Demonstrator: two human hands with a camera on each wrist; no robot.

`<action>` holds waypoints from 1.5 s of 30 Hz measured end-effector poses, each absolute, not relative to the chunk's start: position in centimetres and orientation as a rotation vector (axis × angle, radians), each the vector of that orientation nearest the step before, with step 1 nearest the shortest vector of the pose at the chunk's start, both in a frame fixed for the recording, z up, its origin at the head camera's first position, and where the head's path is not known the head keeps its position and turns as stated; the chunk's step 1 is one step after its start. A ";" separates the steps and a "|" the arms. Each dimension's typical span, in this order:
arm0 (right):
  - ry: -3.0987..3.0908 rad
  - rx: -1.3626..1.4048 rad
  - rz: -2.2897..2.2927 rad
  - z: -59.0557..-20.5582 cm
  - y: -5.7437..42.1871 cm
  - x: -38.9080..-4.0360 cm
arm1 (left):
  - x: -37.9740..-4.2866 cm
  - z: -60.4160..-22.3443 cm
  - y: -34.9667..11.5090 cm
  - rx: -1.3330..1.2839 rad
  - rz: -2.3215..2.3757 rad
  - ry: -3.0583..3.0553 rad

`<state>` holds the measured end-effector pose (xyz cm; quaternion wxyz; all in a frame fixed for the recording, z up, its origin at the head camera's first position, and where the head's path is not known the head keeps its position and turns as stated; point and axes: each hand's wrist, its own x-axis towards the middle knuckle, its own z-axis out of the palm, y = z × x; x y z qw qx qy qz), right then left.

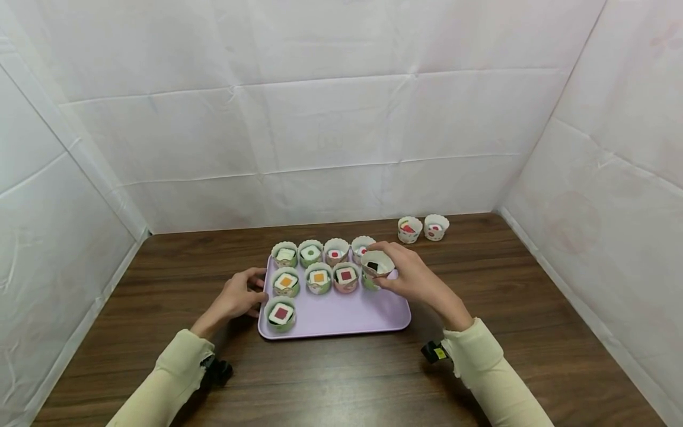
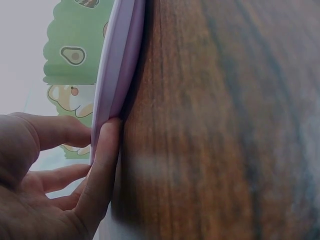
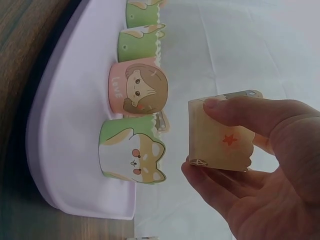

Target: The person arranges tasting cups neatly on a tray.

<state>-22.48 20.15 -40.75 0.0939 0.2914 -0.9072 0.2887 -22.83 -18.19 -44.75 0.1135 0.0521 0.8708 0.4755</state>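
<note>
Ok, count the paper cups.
12 scalloped printed paper cups: nine on the lavender rectangular tray (four back, four middle, one front-left), one in the right grip, two on the brown wooden table, back right. The held cup partly hides one.

So there's this beige paper cup with a little red star, held roughly upright, dark bit inside. It's just above a green dog-face cup, which sits beside a pink cup on a flat lilac tray.
</note>
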 end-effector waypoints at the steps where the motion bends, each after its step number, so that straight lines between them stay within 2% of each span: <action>1: -2.691 0.868 0.862 -40.8 20.1 -22.5 | -22.8 -44.8 -18.2 0.152 1.395 2.555; 45: -2.641 0.925 0.859 -41.1 18.6 -22.1 | -22.9 -44.8 -18.3 0.166 1.415 2.540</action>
